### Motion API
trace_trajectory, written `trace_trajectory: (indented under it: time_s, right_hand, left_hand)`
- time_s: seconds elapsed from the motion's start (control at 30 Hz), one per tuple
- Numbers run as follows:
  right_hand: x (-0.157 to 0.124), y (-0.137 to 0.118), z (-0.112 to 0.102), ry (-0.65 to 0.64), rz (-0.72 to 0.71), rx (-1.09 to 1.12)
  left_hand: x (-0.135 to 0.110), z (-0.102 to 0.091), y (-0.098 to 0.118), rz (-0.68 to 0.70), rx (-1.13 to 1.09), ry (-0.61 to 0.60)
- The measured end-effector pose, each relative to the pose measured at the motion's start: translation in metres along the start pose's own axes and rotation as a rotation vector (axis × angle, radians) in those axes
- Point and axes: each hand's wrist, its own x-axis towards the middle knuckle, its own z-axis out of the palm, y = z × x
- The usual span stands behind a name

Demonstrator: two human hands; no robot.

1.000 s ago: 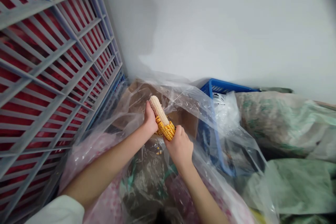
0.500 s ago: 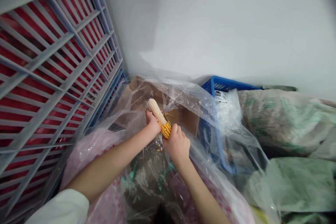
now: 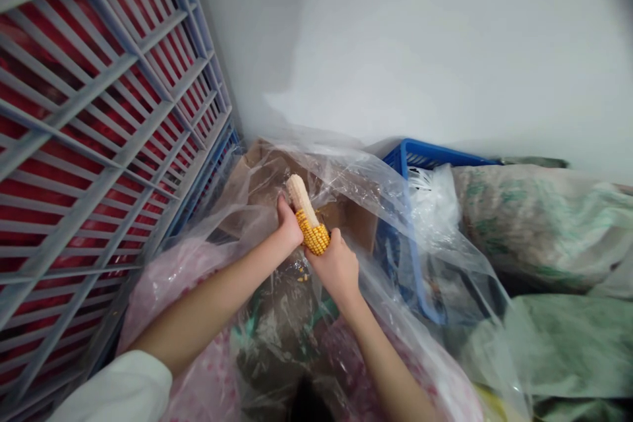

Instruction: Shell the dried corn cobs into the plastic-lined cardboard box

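An ear of corn is held tilted between both hands. Its far part is bare pale cob; yellow kernels cover the near end and part of the left side. My left hand is closed along the ear's left side, thumb pointing up, its other fingers hidden beneath. My right hand grips the kernel-covered near end. Below the hands, several loose kernels lie on clear plastic. Under and beyond the ear is a cardboard box draped with a clear plastic bag.
At left rises a stack of grey slatted crates with red showing behind. A blue basket holding white plastic stands right of the box. Farther right lie a woven sack and a green sack. Pink patterned bags sit below my arms.
The ear has turned, showing more kernels along its left side and standing slightly more upright. My left thumb has shifted away from the bare cob. Both hands keep hold.
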Motion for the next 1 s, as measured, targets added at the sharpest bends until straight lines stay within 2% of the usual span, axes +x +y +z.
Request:
trace_trajectory:
  time_s: [0.1,0.23,0.33,0.4,0.53,0.67,0.87,1.0]
  right_hand:
    - [0.008,0.008,-0.012,-0.081,0.044,0.295]
    - [0.016,0.02,-0.024,-0.121,0.051,0.663]
    - [0.016,0.026,-0.027,-0.12,0.038,0.813]
    - [0.015,0.027,-0.027,-0.115,0.019,0.881]
    - [0.012,0.027,-0.029,-0.161,-0.005,0.97]
    - [0.01,0.026,-0.032,-0.195,0.01,0.976]
    - [0.01,0.022,-0.034,-0.207,0.037,0.957]
    - [0.01,0.022,-0.034,-0.183,0.028,0.95]
  left_hand:
    - [-0.008,0.004,0.008,-0.01,-0.005,-0.109]
    - [-0.021,0.004,0.02,0.188,0.236,-0.304]
    - [-0.032,0.002,0.032,0.298,0.402,-0.451]
    - [-0.038,0.0,0.039,0.336,0.497,-0.499]
    - [-0.045,0.0,0.049,0.4,0.602,-0.562]
    - [-0.048,0.002,0.048,0.457,0.626,-0.545]
    - [-0.049,0.003,0.043,0.47,0.611,-0.491]
    - [-0.05,0.002,0.046,0.416,0.563,-0.536]
